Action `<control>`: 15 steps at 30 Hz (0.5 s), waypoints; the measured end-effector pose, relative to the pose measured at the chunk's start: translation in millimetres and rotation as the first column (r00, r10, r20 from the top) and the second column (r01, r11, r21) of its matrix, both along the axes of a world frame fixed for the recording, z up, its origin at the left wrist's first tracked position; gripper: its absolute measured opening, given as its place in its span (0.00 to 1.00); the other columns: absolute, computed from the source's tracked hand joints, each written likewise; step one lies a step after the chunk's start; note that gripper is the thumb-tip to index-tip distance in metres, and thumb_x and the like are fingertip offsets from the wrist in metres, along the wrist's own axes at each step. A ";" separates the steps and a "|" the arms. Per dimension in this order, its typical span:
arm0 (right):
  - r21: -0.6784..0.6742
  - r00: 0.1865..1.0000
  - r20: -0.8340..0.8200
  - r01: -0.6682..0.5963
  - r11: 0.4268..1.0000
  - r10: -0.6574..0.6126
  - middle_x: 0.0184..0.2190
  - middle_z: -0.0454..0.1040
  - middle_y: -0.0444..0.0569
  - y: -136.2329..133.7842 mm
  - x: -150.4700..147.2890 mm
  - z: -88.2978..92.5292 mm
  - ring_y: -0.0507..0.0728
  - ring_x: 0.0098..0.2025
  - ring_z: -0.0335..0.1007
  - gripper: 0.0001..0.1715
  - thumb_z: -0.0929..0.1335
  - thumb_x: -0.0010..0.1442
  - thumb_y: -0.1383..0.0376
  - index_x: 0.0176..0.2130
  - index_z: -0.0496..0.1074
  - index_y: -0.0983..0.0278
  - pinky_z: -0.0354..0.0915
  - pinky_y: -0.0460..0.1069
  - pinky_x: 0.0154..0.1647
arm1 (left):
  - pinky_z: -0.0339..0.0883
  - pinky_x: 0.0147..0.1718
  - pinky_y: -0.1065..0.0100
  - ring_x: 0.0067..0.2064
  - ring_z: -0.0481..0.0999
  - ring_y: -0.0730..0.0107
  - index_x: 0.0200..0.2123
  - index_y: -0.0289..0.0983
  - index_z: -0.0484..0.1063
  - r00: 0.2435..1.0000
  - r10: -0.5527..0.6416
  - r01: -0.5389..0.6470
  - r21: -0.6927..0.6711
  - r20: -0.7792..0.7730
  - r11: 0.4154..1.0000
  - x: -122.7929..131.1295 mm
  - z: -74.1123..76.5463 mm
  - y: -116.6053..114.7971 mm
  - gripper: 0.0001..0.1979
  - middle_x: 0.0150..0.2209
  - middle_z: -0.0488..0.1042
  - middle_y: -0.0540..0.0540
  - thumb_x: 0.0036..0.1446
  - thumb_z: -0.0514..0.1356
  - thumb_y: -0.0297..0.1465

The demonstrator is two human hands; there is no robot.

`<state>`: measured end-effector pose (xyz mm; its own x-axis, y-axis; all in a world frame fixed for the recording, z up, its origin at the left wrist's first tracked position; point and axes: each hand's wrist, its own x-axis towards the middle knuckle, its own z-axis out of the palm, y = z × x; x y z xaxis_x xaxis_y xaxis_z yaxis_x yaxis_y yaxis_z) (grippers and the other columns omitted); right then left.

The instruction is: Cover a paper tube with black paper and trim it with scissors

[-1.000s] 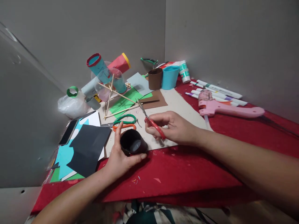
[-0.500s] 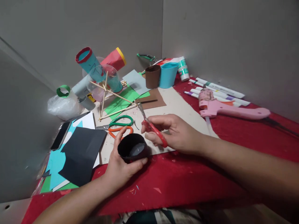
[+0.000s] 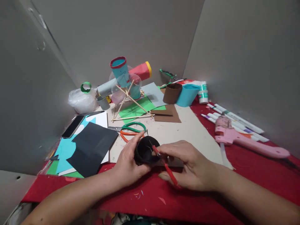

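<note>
My left hand point(image 3: 131, 156) is wrapped round a black cup-like cylinder point(image 3: 146, 151), tilted so its round mouth faces me. My right hand point(image 3: 194, 165) grips small red-handled scissors point(image 3: 172, 176). Their tip end is at the mouth of the black cup, over its right rim; the fingers partly hide the blades. Just behind my left fingers lies a larger pair of scissors point(image 3: 133, 127) with one green and one orange handle. A sheet of black paper point(image 3: 92, 147) rests to the left of my left hand.
A stick frame point(image 3: 127, 93) stands at the back beside coloured paper tubes point(image 3: 119, 72). Brown point(image 3: 172, 93) and blue cups point(image 3: 187, 95) are back right. Markers point(image 3: 236, 118) and a pink glue gun point(image 3: 248, 140) lie right. A phone point(image 3: 73, 126) is left.
My right hand has brought the red-handled scissors down and toward me, from above the board to the black cup's mouth. My left hand still holds the cup. The camera view has shifted.
</note>
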<state>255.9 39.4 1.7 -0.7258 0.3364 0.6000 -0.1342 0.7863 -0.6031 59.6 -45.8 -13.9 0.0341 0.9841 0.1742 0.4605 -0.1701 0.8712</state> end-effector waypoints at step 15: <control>0.309 0.998 -0.028 0.065 0.949 -0.059 0.20 0.71 0.44 -8.5 6.0 12.0 0.54 0.21 0.64 0.09 0.68 0.64 0.58 0.34 0.68 0.60 0.58 0.49 0.23 | 0.69 0.43 0.62 0.46 0.78 0.59 0.54 0.39 0.72 0.597 0.318 0.156 -0.496 0.737 0.854 -17.0 22.2 2.0 0.30 0.48 0.77 0.40 0.58 0.61 0.54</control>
<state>262.0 30.9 13.7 -0.6972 0.1762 0.6949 -0.0878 0.9410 -0.3267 42.6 -43.8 8.3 0.0365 0.9232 -0.3825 -0.4376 0.3589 0.8245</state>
